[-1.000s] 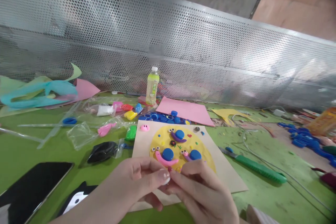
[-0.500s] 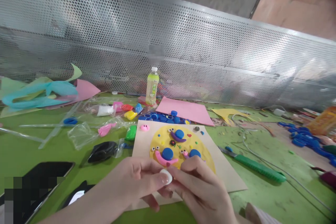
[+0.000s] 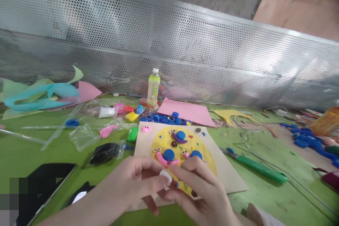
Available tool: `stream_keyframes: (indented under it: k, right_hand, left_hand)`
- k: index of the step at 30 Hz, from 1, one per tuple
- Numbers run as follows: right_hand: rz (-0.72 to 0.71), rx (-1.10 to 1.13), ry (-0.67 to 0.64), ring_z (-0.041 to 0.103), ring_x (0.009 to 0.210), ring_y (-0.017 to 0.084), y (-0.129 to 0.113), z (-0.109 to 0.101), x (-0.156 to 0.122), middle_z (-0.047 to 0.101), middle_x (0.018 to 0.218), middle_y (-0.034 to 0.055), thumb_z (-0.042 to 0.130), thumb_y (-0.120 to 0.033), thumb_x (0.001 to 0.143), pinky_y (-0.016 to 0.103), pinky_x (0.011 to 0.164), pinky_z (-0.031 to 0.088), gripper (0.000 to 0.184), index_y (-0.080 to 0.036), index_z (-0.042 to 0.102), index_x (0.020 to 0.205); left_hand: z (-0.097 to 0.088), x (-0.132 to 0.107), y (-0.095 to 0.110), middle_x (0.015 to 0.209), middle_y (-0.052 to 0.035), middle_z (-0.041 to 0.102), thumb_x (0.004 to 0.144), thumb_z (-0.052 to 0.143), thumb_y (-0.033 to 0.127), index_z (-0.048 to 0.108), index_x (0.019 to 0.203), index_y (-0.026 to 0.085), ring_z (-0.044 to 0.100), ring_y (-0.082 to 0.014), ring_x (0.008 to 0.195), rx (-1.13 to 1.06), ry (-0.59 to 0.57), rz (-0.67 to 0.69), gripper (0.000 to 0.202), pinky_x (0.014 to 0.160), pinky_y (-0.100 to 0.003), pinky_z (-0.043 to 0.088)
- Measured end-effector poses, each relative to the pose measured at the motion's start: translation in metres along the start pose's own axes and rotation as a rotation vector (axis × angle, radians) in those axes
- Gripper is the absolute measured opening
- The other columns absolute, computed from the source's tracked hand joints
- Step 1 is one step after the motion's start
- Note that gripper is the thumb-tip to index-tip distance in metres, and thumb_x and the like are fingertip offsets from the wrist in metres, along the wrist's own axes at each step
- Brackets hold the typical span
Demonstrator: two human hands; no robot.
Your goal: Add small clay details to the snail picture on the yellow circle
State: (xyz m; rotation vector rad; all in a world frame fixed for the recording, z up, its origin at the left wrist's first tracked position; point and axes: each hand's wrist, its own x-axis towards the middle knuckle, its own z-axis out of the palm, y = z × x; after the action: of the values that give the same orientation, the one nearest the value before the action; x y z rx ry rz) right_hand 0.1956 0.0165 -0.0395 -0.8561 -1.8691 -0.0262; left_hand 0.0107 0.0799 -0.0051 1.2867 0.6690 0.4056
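We pinch a small white lump of soft clay between the fingertips of our left hand and right hand, just over the beige square card.

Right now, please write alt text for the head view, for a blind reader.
A left hand and a right hand meet at the fingertips above a beige card with a yellow clay disc of blue-shelled snails, on a cluttered green table.
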Motion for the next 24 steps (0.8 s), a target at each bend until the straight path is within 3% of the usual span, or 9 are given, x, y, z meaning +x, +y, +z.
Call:
stream_keyframes:
  k: [5, 9, 12, 18, 20, 24]
  right_hand:
    - [0.022, 0.138, -0.100, 0.061, 0.082, 0.014, 0.002, -0.007, 0.007, 0.054, 0.094, 0.0044, 0.063, -0.047, 0.091, 0.024, 0.077, 0.059, 0.051, -0.024, 0.054, 0.136]
    - [0.043, 0.209, -0.184, 0.062, 0.078, 0.012, 0.001, -0.005, 0.004, 0.056, 0.093, 0.0056, 0.059, -0.040, 0.095, 0.020, 0.071, 0.058, 0.041, -0.021, 0.059, 0.131]
    - [0.044, 0.180, -0.176, 0.063, 0.075, 0.012, 0.001, -0.002, 0.001, 0.059, 0.092, 0.0078, 0.063, -0.030, 0.094, 0.017, 0.065, 0.057, 0.030, -0.014, 0.066, 0.118]
    - [-0.007, 0.098, -0.060, 0.063, 0.074, 0.010, 0.004, -0.001, 0.000, 0.060, 0.090, 0.0059, 0.068, -0.020, 0.089, 0.014, 0.066, 0.055, 0.022, -0.014, 0.066, 0.110]
    - [-0.008, 0.082, -0.055, 0.063, 0.077, 0.011, 0.004, -0.002, 0.001, 0.059, 0.093, 0.0065, 0.070, -0.024, 0.088, 0.014, 0.070, 0.056, 0.025, -0.013, 0.065, 0.110]
    - [0.038, 0.151, -0.181, 0.066, 0.086, 0.014, 0.001, -0.004, 0.004, 0.059, 0.098, 0.0094, 0.069, -0.040, 0.088, 0.018, 0.079, 0.058, 0.044, -0.010, 0.064, 0.119]
  left_hand:
    - [-0.008, -0.002, -0.001, 0.068, -0.0023, 0.070, 0.078, 0.078, 0.036, 0.074, 0.084, 0.016, 0.067, -0.0134, 0.059, 0.026, -0.143, -0.010, 0.020, 0.039, -0.013, 0.049]
    - [-0.012, -0.002, -0.004, 0.070, -0.0026, 0.071, 0.080, 0.076, 0.032, 0.077, 0.083, 0.018, 0.067, -0.0113, 0.058, 0.004, -0.218, 0.015, 0.014, 0.038, -0.010, 0.046]
    - [-0.013, -0.002, -0.004, 0.069, -0.0018, 0.070, 0.079, 0.077, 0.034, 0.077, 0.084, 0.018, 0.068, -0.0110, 0.059, -0.007, -0.231, 0.008, 0.016, 0.041, -0.009, 0.049]
    - [-0.011, 0.000, -0.003, 0.073, -0.0007, 0.070, 0.080, 0.077, 0.037, 0.075, 0.081, 0.018, 0.070, -0.0132, 0.065, 0.033, -0.174, 0.003, 0.019, 0.043, -0.013, 0.053]
    - [-0.011, 0.001, -0.003, 0.070, -0.0011, 0.070, 0.083, 0.074, 0.038, 0.075, 0.082, 0.018, 0.069, -0.0118, 0.063, 0.067, -0.176, -0.002, 0.020, 0.041, -0.010, 0.048]
    - [-0.012, 0.001, -0.002, 0.073, -0.0019, 0.072, 0.085, 0.072, 0.037, 0.076, 0.088, 0.020, 0.070, -0.0125, 0.067, 0.122, -0.201, 0.000, 0.018, 0.038, -0.008, 0.043]
